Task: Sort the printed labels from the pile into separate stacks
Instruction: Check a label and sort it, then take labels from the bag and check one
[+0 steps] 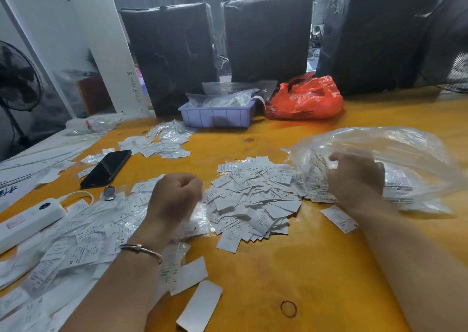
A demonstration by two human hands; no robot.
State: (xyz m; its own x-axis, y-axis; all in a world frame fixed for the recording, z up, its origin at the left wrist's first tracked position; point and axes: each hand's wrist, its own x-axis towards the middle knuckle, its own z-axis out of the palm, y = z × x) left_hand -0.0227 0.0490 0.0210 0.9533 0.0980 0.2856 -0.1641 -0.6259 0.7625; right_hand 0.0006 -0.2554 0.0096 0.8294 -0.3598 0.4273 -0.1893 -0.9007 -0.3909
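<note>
Your right hand (354, 177) grasps the clear bag (395, 159) right of the label pile (250, 197); your left hand (174, 192) looks clenched, fingers apparently holding nothing.

Bare table (291, 268) lies open in front, between the forearms, with only a rubber band (288, 308) on it. A label pile (253, 200) fills the middle, a clear bag (405, 159) blocks the right, and a phone (106, 169) and white device (27, 221) crowd the left.
</note>
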